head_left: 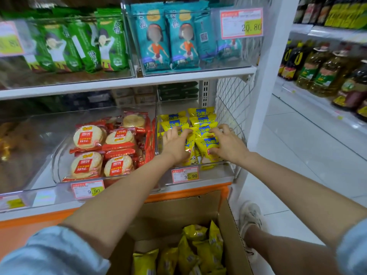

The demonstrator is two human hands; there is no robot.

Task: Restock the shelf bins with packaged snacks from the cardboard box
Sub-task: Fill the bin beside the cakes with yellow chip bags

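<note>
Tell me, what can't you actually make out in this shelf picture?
All from the head view:
- Yellow packets mid-bin: covered by the left hand and right hand.
- Left hand's grip: thumb hidden, gripping or pressing unclear.
- Cardboard box: cut off by the bottom edge, stock uncountable.
- Price tag: print too small beyond 32.90.
- Far-left bin: contents blurred.

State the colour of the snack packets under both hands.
The snack packets are yellow with blue lettering; head view shows it best.
</note>
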